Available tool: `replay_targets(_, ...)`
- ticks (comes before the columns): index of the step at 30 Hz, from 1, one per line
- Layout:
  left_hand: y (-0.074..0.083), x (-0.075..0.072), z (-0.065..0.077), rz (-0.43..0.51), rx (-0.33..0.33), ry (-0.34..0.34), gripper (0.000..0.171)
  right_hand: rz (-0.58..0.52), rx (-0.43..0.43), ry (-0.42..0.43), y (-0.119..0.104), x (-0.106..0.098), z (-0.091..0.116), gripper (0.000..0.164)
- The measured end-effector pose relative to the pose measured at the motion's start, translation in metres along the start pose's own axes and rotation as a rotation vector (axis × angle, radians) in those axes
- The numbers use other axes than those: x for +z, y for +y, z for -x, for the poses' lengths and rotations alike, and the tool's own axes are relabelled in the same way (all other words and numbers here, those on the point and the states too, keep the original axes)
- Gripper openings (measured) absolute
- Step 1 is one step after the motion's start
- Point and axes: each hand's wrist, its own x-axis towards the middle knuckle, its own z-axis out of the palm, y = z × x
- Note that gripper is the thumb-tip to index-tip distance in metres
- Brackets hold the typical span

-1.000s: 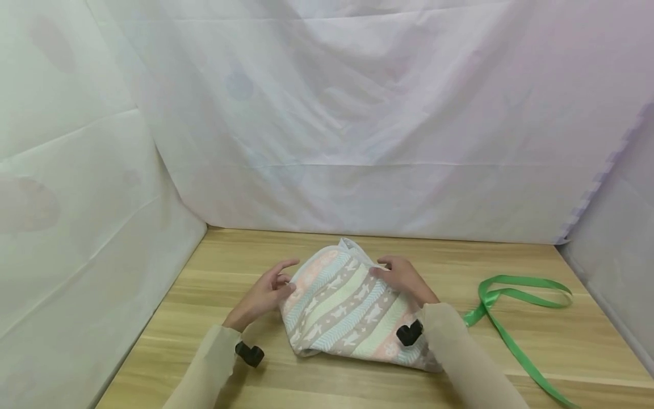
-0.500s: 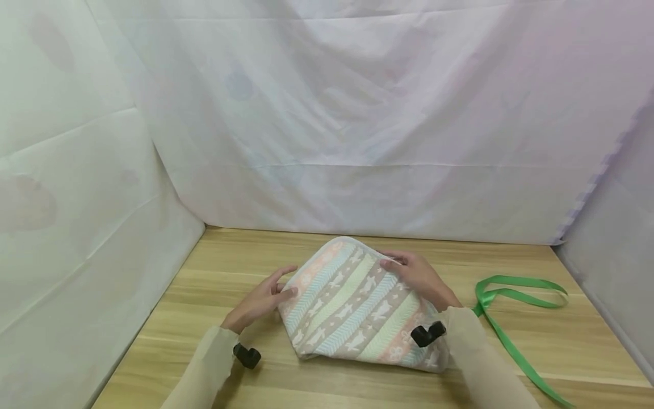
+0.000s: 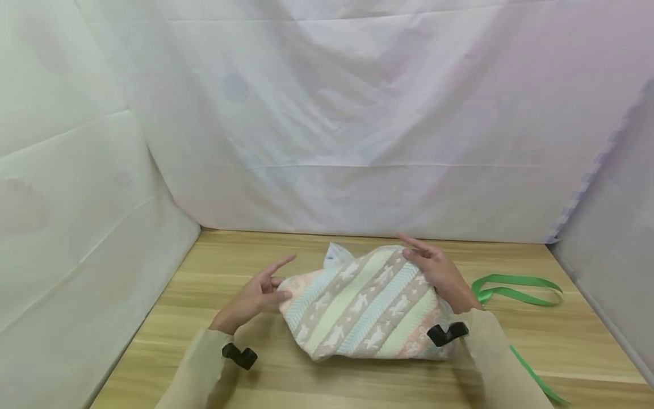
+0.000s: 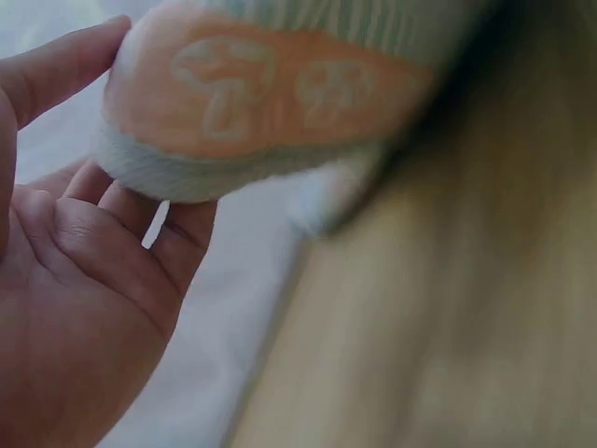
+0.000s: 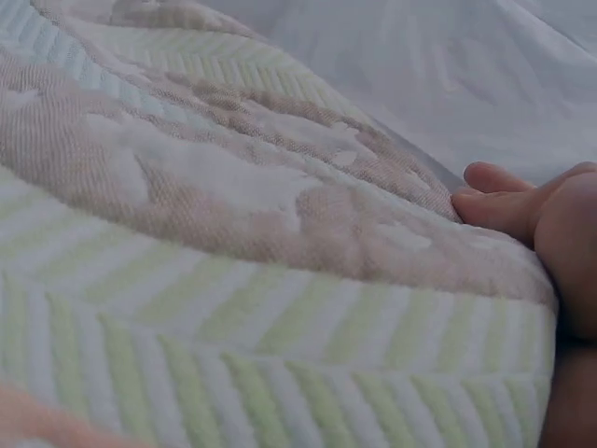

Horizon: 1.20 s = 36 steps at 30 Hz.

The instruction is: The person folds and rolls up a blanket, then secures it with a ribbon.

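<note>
A folded, quilted cloth with slanting pastel stripes and white animal figures is held up between both hands over the table. My left hand pinches its left corner, thumb on the front and other fingers behind; the left wrist view shows that peach corner between thumb and fingers. At the upper right edge my right hand grips the cloth, thumb in front, index finger pointing up and away. A pale, bluish flap sticks up behind the cloth. The right fingers behind the fabric are hidden.
A looped green ribbon lies on the wooden table at the right, partly covered by my right sleeve. White sheets hang along the back and both sides.
The cloth's right side has moved rightward and its smooth top point has sunk into a wavy edge, with a pale flap showing behind. My right hand has moved right and slightly up.
</note>
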Motion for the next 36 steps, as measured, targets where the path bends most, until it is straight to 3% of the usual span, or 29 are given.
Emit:
replay_targets(8, 0.072, 0.022, -0.006, 0.166, 0.289, -0.029, 0.073, -0.534, -0.132, -0.032, -0.027, -0.015, 0.015, 0.042)
replay_targets(12, 0.087, 0.028, -0.015, 0.204, 0.313, -0.028, 0.072, -0.621, -0.169, 0.006, -0.037, -0.022, 0.020, 0.042)
replay_targets(17, 0.060, 0.028, -0.028, 0.193, 0.182, 0.015, 0.072, -0.496, -0.092, 0.105, -0.026, -0.032, 0.023, 0.044)
replay_targets(21, 0.030, 0.027, -0.036, 0.100, 0.039, 0.084, 0.071, -0.297, 0.018, 0.122, -0.003, -0.040, 0.027, 0.052)
replay_targets(25, 0.010, 0.026, -0.038, -0.024, -0.119, 0.122, 0.070, -0.031, 0.152, 0.059, 0.019, -0.050, 0.032, 0.055)
replay_targets(29, 0.001, 0.023, -0.030, -0.078, -0.250, 0.070, 0.073, 0.136, 0.250, -0.047, 0.035, -0.058, 0.037, 0.055)
replay_targets(36, -0.003, 0.008, -0.003, -0.210, -0.345, -0.016, 0.076, 0.104, 0.278, -0.223, 0.044, -0.063, 0.036, 0.055)
